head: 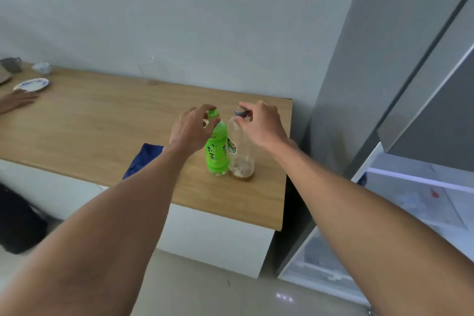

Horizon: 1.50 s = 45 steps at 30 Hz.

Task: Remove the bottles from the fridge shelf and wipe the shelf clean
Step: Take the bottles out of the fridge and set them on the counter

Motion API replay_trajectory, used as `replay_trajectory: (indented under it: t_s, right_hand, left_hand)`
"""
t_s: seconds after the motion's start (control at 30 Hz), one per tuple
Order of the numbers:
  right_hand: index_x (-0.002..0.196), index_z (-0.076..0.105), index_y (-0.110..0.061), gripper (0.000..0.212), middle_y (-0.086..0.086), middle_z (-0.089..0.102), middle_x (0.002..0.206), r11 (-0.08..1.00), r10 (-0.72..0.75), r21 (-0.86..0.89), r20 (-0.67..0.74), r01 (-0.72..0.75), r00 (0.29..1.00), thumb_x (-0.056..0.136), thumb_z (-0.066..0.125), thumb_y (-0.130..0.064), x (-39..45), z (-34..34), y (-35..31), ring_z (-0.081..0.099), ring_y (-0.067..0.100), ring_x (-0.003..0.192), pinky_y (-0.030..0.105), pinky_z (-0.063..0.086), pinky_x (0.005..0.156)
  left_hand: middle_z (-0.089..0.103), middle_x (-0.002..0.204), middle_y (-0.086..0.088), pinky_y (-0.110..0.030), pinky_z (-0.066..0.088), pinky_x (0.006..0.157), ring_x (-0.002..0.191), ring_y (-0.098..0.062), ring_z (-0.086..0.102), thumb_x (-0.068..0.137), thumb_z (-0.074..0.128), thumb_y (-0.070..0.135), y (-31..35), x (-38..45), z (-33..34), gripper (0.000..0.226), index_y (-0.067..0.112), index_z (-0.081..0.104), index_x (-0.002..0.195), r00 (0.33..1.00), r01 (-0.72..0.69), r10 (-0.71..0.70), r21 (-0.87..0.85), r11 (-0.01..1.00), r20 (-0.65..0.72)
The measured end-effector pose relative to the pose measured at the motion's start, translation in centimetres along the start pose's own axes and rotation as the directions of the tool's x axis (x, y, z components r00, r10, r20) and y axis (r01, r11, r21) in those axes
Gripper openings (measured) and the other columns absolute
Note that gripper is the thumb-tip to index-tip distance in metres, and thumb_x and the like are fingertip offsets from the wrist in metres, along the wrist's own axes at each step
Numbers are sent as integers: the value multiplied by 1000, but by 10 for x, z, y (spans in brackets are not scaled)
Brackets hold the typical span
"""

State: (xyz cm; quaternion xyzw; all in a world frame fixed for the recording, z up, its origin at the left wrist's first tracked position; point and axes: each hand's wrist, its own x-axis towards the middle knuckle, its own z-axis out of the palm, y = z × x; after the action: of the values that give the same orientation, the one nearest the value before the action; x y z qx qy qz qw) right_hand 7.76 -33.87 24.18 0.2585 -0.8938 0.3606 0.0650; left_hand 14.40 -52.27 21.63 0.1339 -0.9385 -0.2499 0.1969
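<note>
Two bottles stand upright side by side on the wooden counter (102, 126) near its right end. The green tea bottle (217, 154) is on the left, and my left hand (191, 128) has its fingers around the green cap. The clear bottle (239, 154), with a little brown liquid at its bottom, is on the right, and my right hand (259, 123) pinches its grey cap. A blue cloth (143, 159) lies on the counter under my left forearm. The open fridge's white shelf (420, 187) shows at the right, with a red spot on it.
A patterned plate (32, 84), a small white cup (42, 67) and a grey mug (11, 64) sit at the counter's far left. Another person's hand (15, 102) rests there. The grey fridge door (423, 79) rises at the right.
</note>
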Motion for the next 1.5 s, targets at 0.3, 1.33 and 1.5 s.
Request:
replay_trajectory:
  t_s: [0.3, 1.33, 1.5]
  right_hand:
    - [148, 49, -23, 70, 12, 61, 132, 996, -3, 86, 14, 2, 1000, 86, 76, -39, -33, -12, 7, 62, 28, 121, 44, 48, 105]
    - [113, 65, -21, 28, 1, 72, 93, 897, 442, 60, -132, -438, 887, 88, 75, -31, -188, -107, 365, 68, 19, 83, 36, 58, 80]
    - [111, 62, -19, 37, 6, 73, 98, 888, 459, 102, -143, -449, 877, 87, 69, -46, -155, -54, 421, 70, 28, 89, 41, 58, 79]
  left_hand:
    - [59, 136, -10, -40, 46, 103, 112, -29, 64, 90, 75, 38, 12, -6, -5, 72, 28, 42, 153, 993, 67, -57, -94, 993, 105]
    - [49, 143, -4, -42, 51, 94, 115, -29, 61, 102, 51, 21, 273, -161, 356, 46, 25, 38, 146, 942, 191, -94, -283, 940, 322]
    - [45, 147, -6, -46, 55, 81, 113, -33, 62, 107, 36, 28, 255, -124, 418, 41, 22, 37, 148, 975, 153, -136, -91, 984, 174]
